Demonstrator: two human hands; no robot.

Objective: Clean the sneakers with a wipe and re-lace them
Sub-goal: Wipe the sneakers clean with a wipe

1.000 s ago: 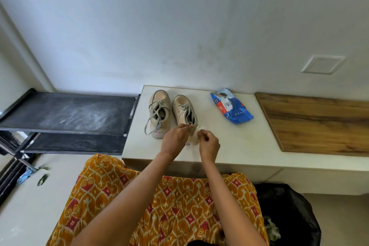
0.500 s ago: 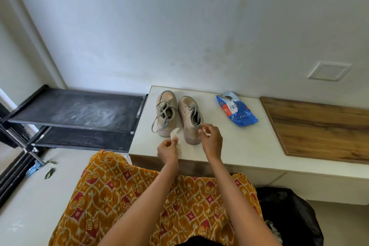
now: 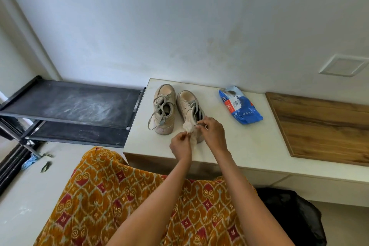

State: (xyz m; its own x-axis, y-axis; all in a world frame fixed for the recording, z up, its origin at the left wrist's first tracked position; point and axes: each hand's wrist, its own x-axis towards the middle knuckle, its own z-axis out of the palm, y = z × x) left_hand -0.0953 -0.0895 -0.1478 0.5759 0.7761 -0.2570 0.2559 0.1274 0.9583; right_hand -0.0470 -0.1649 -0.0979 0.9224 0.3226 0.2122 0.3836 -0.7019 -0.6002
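White wall (image 3: 179, 16) fills the upper half of the frame. Black shelf rack (image 3: 69, 104) at middle left, top surface smeared with pale dust. White bench (image 3: 249, 146) runs from centre to the right edge; wooden board (image 3: 327, 126) lies on its right part. Orange patterned cloth (image 3: 103, 195) covers the lower centre, both forearms above it. Black bag (image 3: 295, 215) at lower right, below the bench.

Blue wipes packet (image 3: 239, 106) lies flat on the bench, right of the shoes, apart from them.

Two beige sneakers side by side at the bench's left end, toes toward the wall. Left sneaker (image 3: 164, 110): laces loose, one end trailing off its side. Right sneaker (image 3: 188, 106): heel end hidden by the hands.

Right hand (image 3: 213, 132): fingers curled, pinching at the right sneaker's heel opening; what exactly it pinches, cannot tell. Left hand (image 3: 180, 146): pinches the crumpled white wipe (image 3: 188, 128), which sits against the right sneaker's near side.
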